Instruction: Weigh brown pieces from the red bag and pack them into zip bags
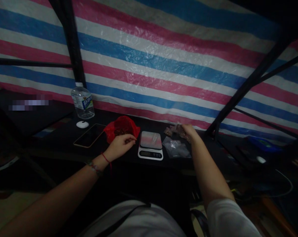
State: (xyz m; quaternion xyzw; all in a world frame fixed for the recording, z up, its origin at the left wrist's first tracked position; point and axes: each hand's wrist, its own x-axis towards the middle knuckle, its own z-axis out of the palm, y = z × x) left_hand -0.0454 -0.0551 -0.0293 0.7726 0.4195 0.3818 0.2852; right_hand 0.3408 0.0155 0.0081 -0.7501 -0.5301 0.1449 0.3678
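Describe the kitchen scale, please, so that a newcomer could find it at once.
Look along the dark table under the striped tarp. Between the red bag and the clear bags lies the scale: flat, white, square, with a dark display strip.

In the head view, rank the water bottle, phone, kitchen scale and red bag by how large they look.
1. Red bag
2. Phone, water bottle and kitchen scale: too alike to rank, and each sits at a different depth and angle.
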